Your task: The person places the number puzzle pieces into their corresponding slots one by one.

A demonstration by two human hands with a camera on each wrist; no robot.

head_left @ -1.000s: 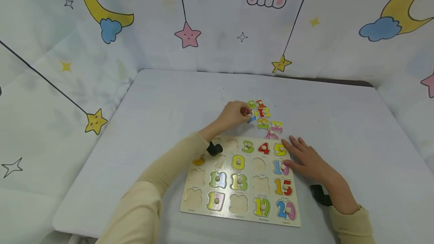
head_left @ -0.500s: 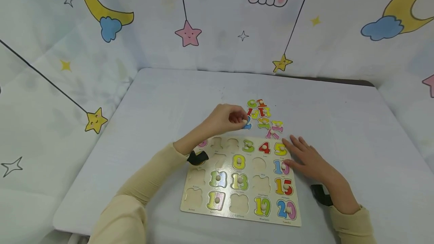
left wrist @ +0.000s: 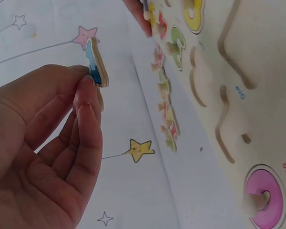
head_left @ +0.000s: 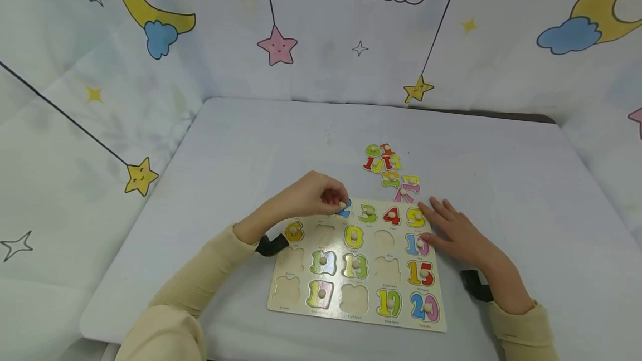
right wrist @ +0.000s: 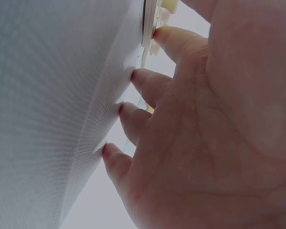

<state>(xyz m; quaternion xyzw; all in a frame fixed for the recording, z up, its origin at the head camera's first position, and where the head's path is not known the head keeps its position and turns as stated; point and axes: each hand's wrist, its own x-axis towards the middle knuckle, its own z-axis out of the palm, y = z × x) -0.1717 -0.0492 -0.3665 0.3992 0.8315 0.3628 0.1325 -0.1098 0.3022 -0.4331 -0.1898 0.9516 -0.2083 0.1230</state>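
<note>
My left hand pinches a blue number 2 puzzle piece by its knob, over the top row of the wooden number board. In the left wrist view the blue 2 is tilted edge-on between thumb and fingertips, apart from the board. My right hand rests at the board's right edge with fingers spread, its thumb by the 10 piece. In the right wrist view, fingertips of the right hand touch the white cloth and the board's edge.
Several loose number pieces lie in a cluster beyond the board, with pink ones close to its far edge. Some board recesses hold pieces, others, like the lower one, are bare. A white cloth covers the table.
My left hand has lifted the blue 2 from the loose cluster and carried it left and toward me, over the board's top row. The right hand has stayed at the board's edge.
</note>
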